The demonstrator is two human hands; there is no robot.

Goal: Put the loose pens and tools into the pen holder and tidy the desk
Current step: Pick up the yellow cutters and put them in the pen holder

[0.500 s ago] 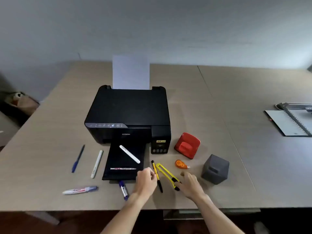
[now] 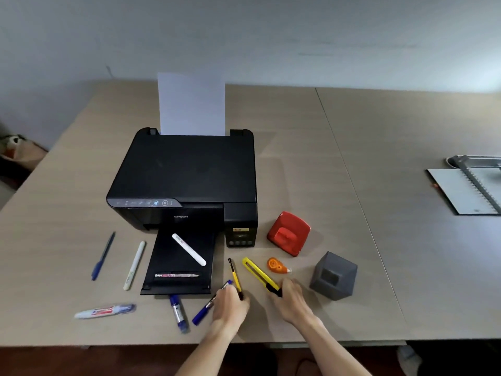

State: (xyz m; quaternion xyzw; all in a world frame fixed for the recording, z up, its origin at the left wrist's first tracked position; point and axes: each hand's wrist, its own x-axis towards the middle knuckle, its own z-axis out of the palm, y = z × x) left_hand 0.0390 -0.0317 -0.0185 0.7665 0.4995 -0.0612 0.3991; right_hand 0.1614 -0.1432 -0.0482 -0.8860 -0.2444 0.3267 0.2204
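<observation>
Pen holder point(image 2: 334, 276): grey cube, upright on the desk point(image 2: 311, 164), right of the loose items, apart from both hands. Its opening is not visible from this angle.

Left hand point(image 2: 230, 305): fingers closed around a blue pen point(image 2: 206, 308) that juts out on its left, tip of the hand touching the lower end of a yellow-and-black pen point(image 2: 234, 276). Cannot tell if that second pen is gripped.

Right hand point(image 2: 291, 301): fingers curled onto the black end of the yellow utility knife point(image 2: 259, 274), which lies flat.

Orange correction-tape roller point(image 2: 276, 265) just beyond the knife; red hole punch point(image 2: 289, 233) behind it.

Printer point(image 2: 187, 177) at centre, a paper sheet point(image 2: 192, 104) standing in its feed. Its output tray point(image 2: 162, 267) carries a white pen point(image 2: 189, 249) lying diagonally and a pink patterned pen point(image 2: 176, 275) near the lip.

Left of the tray: white marker point(image 2: 134, 265), dark blue pen point(image 2: 103, 255). Near the front edge: a white tube-shaped item point(image 2: 104, 311) (label unreadable) and a blue marker point(image 2: 177, 312), its upper end tucked under the tray.

Open desk surface right of the holder and behind the printer. A spiral notebook point(image 2: 466, 194) is cut off by the right frame edge. Blurred clutter lies off the desk at far left.
</observation>
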